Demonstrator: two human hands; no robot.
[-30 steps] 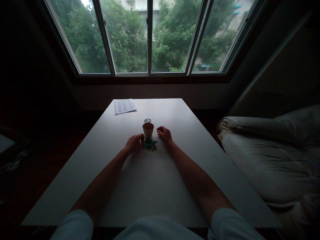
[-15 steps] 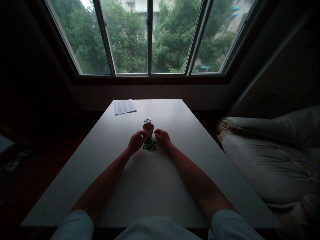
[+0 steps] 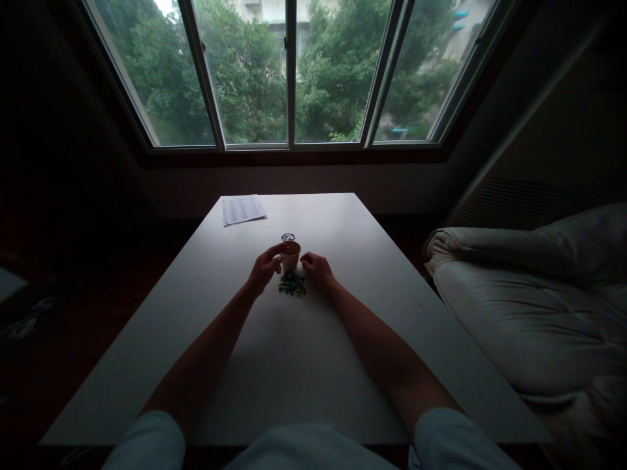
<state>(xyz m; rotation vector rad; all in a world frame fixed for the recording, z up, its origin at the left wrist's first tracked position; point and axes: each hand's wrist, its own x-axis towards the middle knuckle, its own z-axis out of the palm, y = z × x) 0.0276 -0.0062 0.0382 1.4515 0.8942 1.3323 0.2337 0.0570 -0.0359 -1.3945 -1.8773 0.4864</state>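
Observation:
A paper cup (image 3: 290, 258) stands upright on the white table (image 3: 294, 365), its brown inside showing. At its left side is my left hand (image 3: 266, 266), with the fingers stretched to the rim and the thumb apart below them. I cannot tell whether it touches the cup. My right hand (image 3: 318, 269) is close to the cup's right side, its fingers curled together; anything between them is too small to make out. In front of the cup, between my hands, lies a loose pile of small green, blue and yellow pieces (image 3: 292, 284).
Just behind the cup lies a dark ring-shaped item (image 3: 288, 237). Printed sheets of paper (image 3: 243, 209) rest at the table's far left corner. A pale padded sofa (image 3: 529, 307) stands to the right, and a window (image 3: 294, 78) is beyond the table.
My left hand has gone from closed beside the cup to fingers stretched at its rim. My right hand, the cup and the pile look almost the same.

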